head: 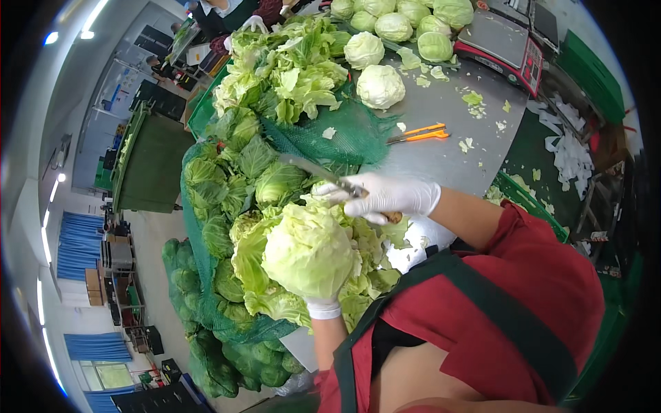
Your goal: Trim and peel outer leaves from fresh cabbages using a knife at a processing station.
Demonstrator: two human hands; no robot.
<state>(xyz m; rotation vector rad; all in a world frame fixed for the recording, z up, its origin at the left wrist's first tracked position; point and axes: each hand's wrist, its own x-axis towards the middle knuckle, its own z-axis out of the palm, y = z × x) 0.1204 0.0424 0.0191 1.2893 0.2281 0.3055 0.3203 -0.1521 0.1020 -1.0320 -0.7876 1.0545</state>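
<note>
My left hand [323, 304], in a white glove, supports a pale trimmed cabbage [308, 250] from below; most of its fingers are hidden under the head. In my gloved right hand [390, 196] is a knife [323, 173], gripped by its wooden handle, with the blurred blade pointing up and left. The blade is just above the cabbage and apart from it. Loose outer leaves [279, 304] lie around and beneath the held head. Beside it, whole green cabbages [279, 183] fill an opened green mesh sack [199, 258].
Orange-handled scissors [426, 133] lie on the metal table [434, 160]. Trimmed cabbages [381, 86] and a leaf pile [299, 72] stand at the far end, near a red-edged scale [493, 44]. Full mesh sacks [253, 361] are at the left. A gloved co-worker [227, 15] is beyond the leaves.
</note>
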